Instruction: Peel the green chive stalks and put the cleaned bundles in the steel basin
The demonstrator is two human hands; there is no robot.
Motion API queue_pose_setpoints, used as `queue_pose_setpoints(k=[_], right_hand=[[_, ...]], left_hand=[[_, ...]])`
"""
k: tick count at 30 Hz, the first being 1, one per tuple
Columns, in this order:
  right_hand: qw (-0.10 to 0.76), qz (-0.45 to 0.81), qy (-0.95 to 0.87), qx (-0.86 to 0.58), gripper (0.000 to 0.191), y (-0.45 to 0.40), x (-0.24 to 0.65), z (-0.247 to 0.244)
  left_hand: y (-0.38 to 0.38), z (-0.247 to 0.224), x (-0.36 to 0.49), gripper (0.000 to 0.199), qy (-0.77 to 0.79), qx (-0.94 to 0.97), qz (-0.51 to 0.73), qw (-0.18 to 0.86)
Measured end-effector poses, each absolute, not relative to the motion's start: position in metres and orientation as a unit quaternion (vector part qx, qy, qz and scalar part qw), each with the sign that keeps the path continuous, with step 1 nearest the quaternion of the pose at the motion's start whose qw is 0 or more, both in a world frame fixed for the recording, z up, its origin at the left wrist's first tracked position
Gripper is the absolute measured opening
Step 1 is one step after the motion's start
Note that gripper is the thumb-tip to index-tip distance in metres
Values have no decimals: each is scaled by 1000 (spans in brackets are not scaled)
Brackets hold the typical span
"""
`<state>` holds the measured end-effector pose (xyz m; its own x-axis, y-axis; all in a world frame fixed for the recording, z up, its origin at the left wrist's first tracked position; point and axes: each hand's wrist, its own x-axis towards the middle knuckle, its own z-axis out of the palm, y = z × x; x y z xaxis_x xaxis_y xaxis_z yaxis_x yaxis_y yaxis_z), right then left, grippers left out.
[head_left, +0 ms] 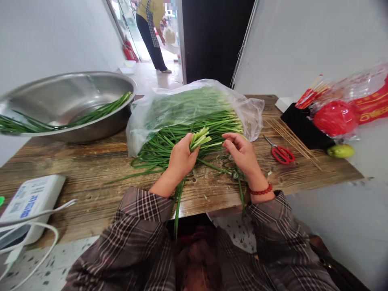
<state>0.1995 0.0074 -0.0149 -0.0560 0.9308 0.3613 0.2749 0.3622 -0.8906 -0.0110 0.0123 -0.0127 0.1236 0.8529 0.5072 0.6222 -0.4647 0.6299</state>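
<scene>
Clasping green stalks (pixel 200 138) in left hand (pixel 182 157), right hand (pixel 244 157) nearby

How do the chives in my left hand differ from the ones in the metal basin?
The held chives are clasped in your left hand, while the basin chives lie in the metal basin with no hand on them. The held chives show chiefly pale ends poking from your fist; the basin chives show mostly long green leaves. Both have paler ends pointing toward your right.
</scene>
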Motion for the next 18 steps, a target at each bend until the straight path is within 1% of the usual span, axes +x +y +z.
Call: queue_pose_setpoints(k=[2,6,9,11,14,18], right_hand=[[505,315,-660,-458,33,8,197,-16],[472,242,-723,-442,17,5,192,-15],[473,177,-746,-434,17,2,189,-12],[482,163,-745,-433,17,1,187,-11],[499,192,-723,-437,17,2,186,-13],[557,265,-626,-478,21,7,192,-18]], left_hand=[[12,-11,-10,4,500,737,431,147],[10,-9,-7,6,498,748,411,155],[8,-8,-6,7,495,758,391,164],[6,-6,-5,7,486,773,365,185],[4,-5,-3,7,463,794,332,212],[5,-7,-4,9,464,792,348,190]])
